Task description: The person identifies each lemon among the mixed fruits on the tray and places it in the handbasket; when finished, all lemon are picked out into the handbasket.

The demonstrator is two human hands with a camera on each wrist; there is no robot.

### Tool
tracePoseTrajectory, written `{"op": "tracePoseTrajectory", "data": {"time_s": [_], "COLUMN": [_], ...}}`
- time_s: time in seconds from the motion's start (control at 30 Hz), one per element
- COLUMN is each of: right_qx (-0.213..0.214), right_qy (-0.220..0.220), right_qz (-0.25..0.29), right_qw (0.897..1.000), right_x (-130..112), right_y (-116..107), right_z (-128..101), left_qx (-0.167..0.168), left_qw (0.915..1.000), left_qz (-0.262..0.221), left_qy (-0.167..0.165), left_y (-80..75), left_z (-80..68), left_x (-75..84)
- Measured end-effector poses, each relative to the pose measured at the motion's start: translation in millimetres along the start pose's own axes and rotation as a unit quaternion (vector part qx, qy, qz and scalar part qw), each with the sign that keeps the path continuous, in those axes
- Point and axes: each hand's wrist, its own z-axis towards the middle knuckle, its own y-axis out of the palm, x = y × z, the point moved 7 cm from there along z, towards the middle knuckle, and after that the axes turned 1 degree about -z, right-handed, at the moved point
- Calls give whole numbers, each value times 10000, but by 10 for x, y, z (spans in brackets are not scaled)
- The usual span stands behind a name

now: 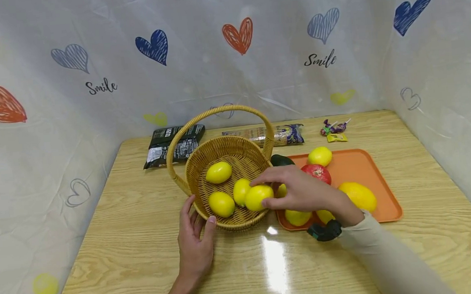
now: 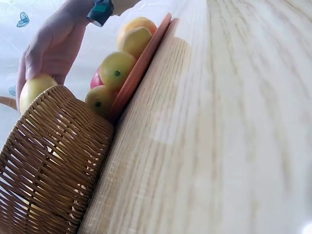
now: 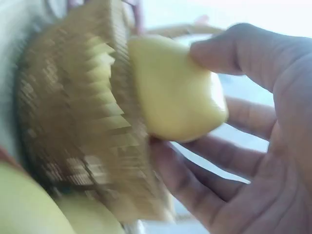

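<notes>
A woven wicker basket (image 1: 204,165) with a tall handle stands mid-table and holds three lemons (image 1: 218,172). My right hand (image 1: 291,188) grips a fourth lemon (image 1: 258,197) over the basket's right rim; the right wrist view shows that lemon (image 3: 178,92) pinched between thumb and fingers (image 3: 214,156) against the weave. My left hand (image 1: 194,241) rests on the table with straight fingers touching the basket's near-left wall. From the left wrist, the basket wall (image 2: 48,165) fills the lower left, with the right hand (image 2: 53,44) above it.
An orange tray (image 1: 368,169) right of the basket carries lemons, a red fruit (image 1: 317,172), a dark green fruit (image 1: 280,160) and a larger yellow fruit (image 1: 359,196). Snack packets (image 1: 171,147) and candies (image 1: 333,130) lie at the back. Heart-printed sheets wall three sides.
</notes>
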Motion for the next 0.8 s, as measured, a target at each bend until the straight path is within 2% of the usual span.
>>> {"op": "tracePoseTrajectory", "data": {"time_s": [0.23, 0.33, 0.47, 0.63, 0.8], "right_qx": [-355, -391, -210, 333, 657], "right_qy": [-194, -211, -205, -236, 171], "right_qz": [-406, -235, 267, 920, 1619], "right_qw": [9984, 9987, 9992, 9949, 9845], "right_x": [-136, -162, -171, -86, 154], "right_y": [375, 435, 373, 171, -8], "right_z": [177, 206, 166, -62, -489], "left_qx": [0, 13, 20, 11, -2], "left_qw": [10000, 10000, 10000, 10000, 10000], "left_qz": [9, -11, -5, -37, -37], "left_qy": [-11, -1, 9, -17, -15], "left_y": [-1, -8, -16, -11, -8], "left_z": [-1, -3, -5, -4, -1], "left_x": [4, 11, 14, 7, 3]}}
